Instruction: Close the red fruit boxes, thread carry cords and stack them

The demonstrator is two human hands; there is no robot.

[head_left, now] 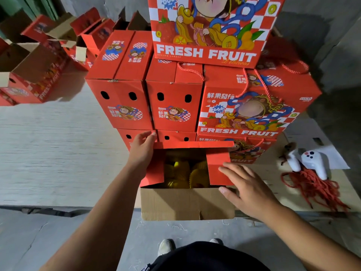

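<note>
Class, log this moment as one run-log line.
step: closing open box | left hand: on left flap | right hand: pressing right flap | cords: unthreaded

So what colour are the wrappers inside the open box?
Yellow wrappers, seen in the head view inside the open box.
</note>
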